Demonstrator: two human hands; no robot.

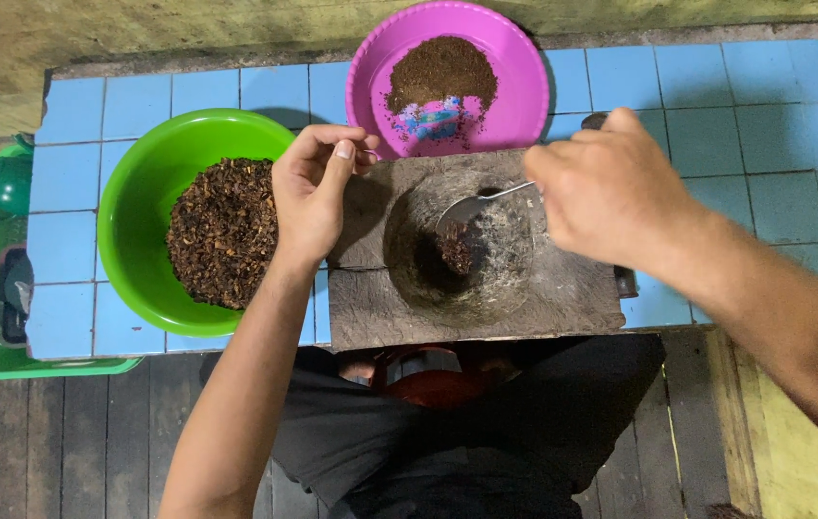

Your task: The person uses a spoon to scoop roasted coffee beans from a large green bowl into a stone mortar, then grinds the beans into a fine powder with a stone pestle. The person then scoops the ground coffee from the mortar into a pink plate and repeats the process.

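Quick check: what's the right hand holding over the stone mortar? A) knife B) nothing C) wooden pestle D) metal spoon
D: the right hand grips a metal spoon whose bowl dips into the hollow of the stone mortar, just above the dark crushed bits there.

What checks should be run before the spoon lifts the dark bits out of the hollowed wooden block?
1. Right hand grips the spoon: ok.
2. Spoon bowl sits in the hollow by the dark bits: ok.
3. Left hand steadies the wooden block at its corner: ok.
4. Pink bowl within reach behind the block, holding fine brown powder: ok.
5. Green bowl of coarse bits stands beside the block: ok.
6. Spoon loaded: cannot tell.
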